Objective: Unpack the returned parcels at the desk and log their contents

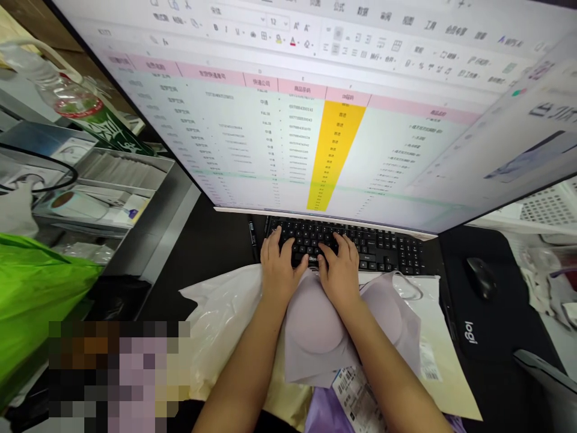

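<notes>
Both of my hands rest on a black keyboard (392, 249) below a large monitor (252, 138). My left hand (280, 264) has its fingers spread over the left keys. Over the middle keys lies my right hand (340, 264), fingers apart and holding nothing. Under my forearms is a pale lilac bra (313, 319), spread on a white plastic mailing bag (229, 307). A shipping label (356, 397) with a barcode sits on purple plastic (322, 409) below the bra. The screen shows a spreadsheet with one yellow column.
A black mouse (481, 276) stands on a dark mouse pad (455, 258) at the right. On the left are a desk organizer (166, 180), a green-labelled bottle (97, 114) and a bright green bag (36, 300). A black marker (253, 233) lies beside the keyboard.
</notes>
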Motion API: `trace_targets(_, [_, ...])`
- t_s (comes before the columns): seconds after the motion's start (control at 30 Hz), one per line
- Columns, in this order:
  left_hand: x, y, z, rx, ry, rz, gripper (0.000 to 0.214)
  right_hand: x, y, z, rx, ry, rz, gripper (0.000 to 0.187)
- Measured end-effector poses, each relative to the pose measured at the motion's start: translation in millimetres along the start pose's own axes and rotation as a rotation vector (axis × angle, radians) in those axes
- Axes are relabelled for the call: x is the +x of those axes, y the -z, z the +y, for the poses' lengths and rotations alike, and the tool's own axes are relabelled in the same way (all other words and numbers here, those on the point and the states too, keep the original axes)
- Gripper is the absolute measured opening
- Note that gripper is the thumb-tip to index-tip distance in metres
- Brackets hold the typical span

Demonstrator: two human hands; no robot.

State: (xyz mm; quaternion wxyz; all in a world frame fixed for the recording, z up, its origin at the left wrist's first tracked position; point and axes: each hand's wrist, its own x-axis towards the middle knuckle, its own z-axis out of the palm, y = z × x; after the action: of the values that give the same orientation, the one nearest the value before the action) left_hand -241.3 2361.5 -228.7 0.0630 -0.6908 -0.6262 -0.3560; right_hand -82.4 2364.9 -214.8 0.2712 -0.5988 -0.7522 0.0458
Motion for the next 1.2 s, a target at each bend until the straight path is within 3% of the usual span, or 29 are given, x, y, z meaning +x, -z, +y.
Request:
trace_targets(0.23, [0, -1.2, -1, 0.008, -0.003, -0.046, 0.037, 3, 3, 10, 0.053, -0.051, 0.115, 0.033])
trace_targets(0.5, [0, -0.4, 0, 0.001, 0.006, -0.144, 0.042, 4, 2, 13, 0.183, -0.068, 0.101, 0.036])
trace_targets(0.7, [0, -0.1, 0, 0.005, 0.017, -0.164, 0.044, -3, -2, 14, 0.01, -0.071, 0.095, 0.058])
trace_targets(0.83, [0, -0.6, -1, 0.002, 0.022, -0.155, 0.044, -3, 1, 13, 0.028, -0.025, 0.095, 0.04])
trace_targets(0.93, [-1, -0.8, -2, -0.001, 0.024, -0.155, 0.044, -4, 6, 15, 0.002, -0.068, 0.117, 0.029])
trace_targets(1.2, [-1, -0.7, -2, 0.002, 0.024, -0.147, 0.044, -4, 12, 20, 0.016, -0.107, 0.206, 0.026])
